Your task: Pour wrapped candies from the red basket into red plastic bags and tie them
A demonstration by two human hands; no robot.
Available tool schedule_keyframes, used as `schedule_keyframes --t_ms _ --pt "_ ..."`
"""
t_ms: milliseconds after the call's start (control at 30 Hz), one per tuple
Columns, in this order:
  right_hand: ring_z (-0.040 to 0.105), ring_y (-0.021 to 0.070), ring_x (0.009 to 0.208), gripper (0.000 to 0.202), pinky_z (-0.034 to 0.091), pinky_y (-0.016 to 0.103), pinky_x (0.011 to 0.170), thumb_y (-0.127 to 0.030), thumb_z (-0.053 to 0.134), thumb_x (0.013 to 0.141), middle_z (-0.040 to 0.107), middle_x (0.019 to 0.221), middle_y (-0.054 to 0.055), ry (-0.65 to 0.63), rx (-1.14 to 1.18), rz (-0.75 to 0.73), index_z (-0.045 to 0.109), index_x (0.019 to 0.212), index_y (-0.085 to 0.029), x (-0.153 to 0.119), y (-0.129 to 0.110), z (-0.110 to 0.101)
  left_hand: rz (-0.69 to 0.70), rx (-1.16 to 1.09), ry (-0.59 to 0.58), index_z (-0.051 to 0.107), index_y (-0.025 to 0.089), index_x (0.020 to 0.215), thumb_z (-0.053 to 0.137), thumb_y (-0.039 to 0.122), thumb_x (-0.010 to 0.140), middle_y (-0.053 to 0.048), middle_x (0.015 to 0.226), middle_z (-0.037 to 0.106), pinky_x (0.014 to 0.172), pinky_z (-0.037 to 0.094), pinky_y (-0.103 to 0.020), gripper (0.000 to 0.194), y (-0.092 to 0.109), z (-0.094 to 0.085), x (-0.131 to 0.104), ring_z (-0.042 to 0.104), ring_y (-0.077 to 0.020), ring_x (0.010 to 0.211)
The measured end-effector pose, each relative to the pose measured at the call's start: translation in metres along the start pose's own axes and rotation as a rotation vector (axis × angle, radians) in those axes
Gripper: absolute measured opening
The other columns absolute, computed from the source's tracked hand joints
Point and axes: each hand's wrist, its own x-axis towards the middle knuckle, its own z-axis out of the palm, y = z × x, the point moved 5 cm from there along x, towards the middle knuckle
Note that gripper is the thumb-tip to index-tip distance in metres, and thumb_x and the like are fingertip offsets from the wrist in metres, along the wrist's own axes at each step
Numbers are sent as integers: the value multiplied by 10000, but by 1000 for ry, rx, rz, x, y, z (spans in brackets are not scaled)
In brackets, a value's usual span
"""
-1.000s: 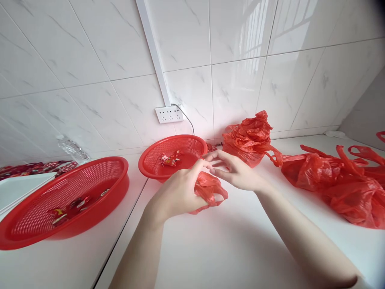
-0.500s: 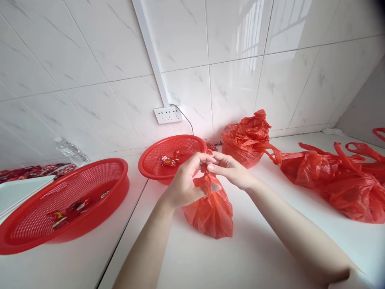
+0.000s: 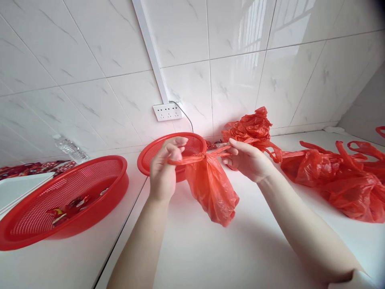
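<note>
A filled red plastic bag hangs between my hands, its neck gathered into a knot with the handles pulled out to both sides. My left hand is closed on the left handle. On the other side, my right hand pinches the right handle between thumb and fingers. The bag's body tilts down to the right, over the white table. What is inside the bag cannot be made out. Just behind my left hand stands a round red basket, partly covered by the hand and bag.
A larger red basket with a few small wrapped items is at the left. Behind it lie a clear plastic bottle and a white tray. Crumpled red bags sit by the wall; filled red bags lie at right.
My hands were together at the bag's neck; now they are apart, stretching the handles sideways. The bag has risen slightly and tilted.
</note>
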Motion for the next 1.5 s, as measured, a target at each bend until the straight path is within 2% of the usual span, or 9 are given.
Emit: schedule_keyframes --t_ms 100,333,467,700,900,1067,1167,1333,1500 --pt "585 194 917 546 492 303 729 -558 511 879 622 898 47 43 -188 -100 365 495 -198 -4 -19 -9 -104 -114 -41 370 202 517 477 317 809 -68 959 631 1027 412 -440 332 -1 -9 5 490 -272 1210" --pt "506 150 565 534 412 296 557 -671 456 855 513 579 16 671 -661 -231 597 624 -211 -22 -56 -73 -221 188 20 381 213 421 370 480 858 -80 850 661 1018 372 -424 513 -11 -49 20 495 -286 1169" --pt "470 138 515 502 366 284 500 -646 485 844 504 572 15 844 -871 -238 613 649 -201 -30 -66 -93 -399 370 8 484 226 475 409 546 862 -59 681 606 957 393 -380 507 -28 -59 23 548 -274 1059" --pt "402 114 432 493 311 279 402 -577 524 839 550 566 35 712 -1118 -130 517 519 -203 -28 -64 -101 -603 558 -276 526 209 522 546 586 808 -34 717 591 779 413 -279 473 -36 -40 12 559 -244 937" --pt "594 215 705 248 397 302 539 -476 602 819 661 788 58 476 -1414 -90 616 782 -231 -17 -48 -82 -697 652 -735 677 227 666 581 544 776 -15 723 602 600 391 -240 348 -50 -24 -6 539 -199 711" --pt "589 200 681 393 378 273 488 -499 764 657 649 886 56 -28 -1403 59 636 947 -268 -3 6 -47 -697 712 -716 642 235 658 582 487 785 -6 710 586 508 320 -221 289 -48 -19 -9 497 -168 622" --pt "523 137 560 497 344 247 454 -239 845 547 611 808 12 -235 -1406 98 630 994 -272 1 40 -26 -707 718 -654 607 230 632 604 465 768 -2 676 553 468 277 -217 272 -42 -19 -9 455 -151 569" --pt "379 88 446 211 320 264 486 -16 637 686 493 582 -23 -168 -1446 162 608 699 -225 5 43 -35 -706 701 -659 587 224 645 608 475 756 -5 664 522 451 260 -216 275 -39 -24 -11 425 -141 548" --pt "478 132 536 161 334 274 504 -179 567 771 615 741 21 162 -1500 233 666 869 -259 -28 -38 -74 -692 853 -773 563 240 726 491 545 813 -15 750 551 503 338 -235 326 -40 -32 -13 483 -171 634"
